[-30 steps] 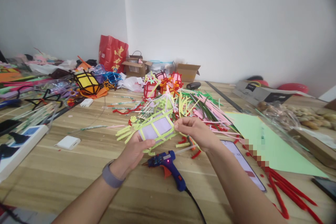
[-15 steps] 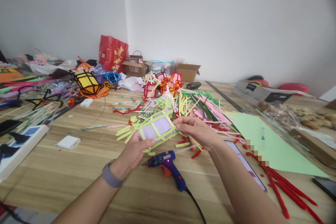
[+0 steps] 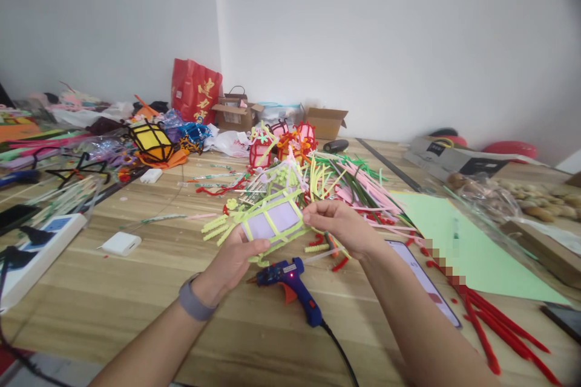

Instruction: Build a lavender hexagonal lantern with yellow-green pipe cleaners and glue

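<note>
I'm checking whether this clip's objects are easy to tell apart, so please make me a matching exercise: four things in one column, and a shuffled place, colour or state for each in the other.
Things
1. Frame
2. Glue gun
3. Sheet
4. Shopping bag

Descriptions
A. Pale green, lying flat on the right
B. Standing at the back, red with gold lettering
C. Gripped by the left hand
D. Blue, lying down, with a small light lit

Right pairs: 1-C, 2-D, 3-A, 4-B

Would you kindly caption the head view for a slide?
Left hand holding a yellow-green frame with lilac panels, right hand at its end, blue glue gun nearby.
</note>
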`<control>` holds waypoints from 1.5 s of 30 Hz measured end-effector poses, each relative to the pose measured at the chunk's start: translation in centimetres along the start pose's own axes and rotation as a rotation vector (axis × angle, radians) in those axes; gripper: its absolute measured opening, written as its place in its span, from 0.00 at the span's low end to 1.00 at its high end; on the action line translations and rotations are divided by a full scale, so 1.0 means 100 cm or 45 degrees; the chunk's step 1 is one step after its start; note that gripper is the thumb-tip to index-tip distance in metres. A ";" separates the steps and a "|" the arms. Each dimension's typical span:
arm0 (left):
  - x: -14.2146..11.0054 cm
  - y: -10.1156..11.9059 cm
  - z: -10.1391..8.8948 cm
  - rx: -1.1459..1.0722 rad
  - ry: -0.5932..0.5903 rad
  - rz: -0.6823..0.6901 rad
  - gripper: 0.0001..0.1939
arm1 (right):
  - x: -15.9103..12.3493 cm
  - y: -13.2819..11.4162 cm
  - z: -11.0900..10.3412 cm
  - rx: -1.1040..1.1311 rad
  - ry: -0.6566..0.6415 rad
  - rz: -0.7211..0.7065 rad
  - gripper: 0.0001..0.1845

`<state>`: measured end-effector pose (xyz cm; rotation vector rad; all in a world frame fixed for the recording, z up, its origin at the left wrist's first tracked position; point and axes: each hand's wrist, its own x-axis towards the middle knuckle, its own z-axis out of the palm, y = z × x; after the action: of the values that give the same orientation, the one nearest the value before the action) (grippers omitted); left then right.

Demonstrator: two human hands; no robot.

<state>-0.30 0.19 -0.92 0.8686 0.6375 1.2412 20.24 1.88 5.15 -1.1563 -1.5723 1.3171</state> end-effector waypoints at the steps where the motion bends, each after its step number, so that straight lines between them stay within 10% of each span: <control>1: 0.000 0.000 0.000 0.005 -0.004 -0.001 0.32 | 0.000 0.001 -0.001 0.001 -0.005 -0.004 0.14; 20: -0.002 -0.002 -0.007 0.559 -0.268 0.055 0.22 | 0.002 0.002 0.000 -0.039 -0.077 -0.024 0.15; 27: 0.005 -0.001 -0.008 0.146 -0.175 0.150 0.29 | 0.001 0.002 -0.010 -0.162 -0.054 -0.233 0.16; 37: 0.014 0.003 -0.004 -0.243 -0.032 -0.073 0.07 | -0.004 -0.001 -0.017 -0.850 -0.036 -0.811 0.10; 45: 0.013 -0.006 -0.004 -0.033 0.087 0.126 0.14 | -0.008 -0.003 -0.002 -0.592 0.125 -0.527 0.15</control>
<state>0.02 1.52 -1.60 0.8474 0.6376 1.3702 20.59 1.20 5.52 -1.0605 -1.9724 0.6347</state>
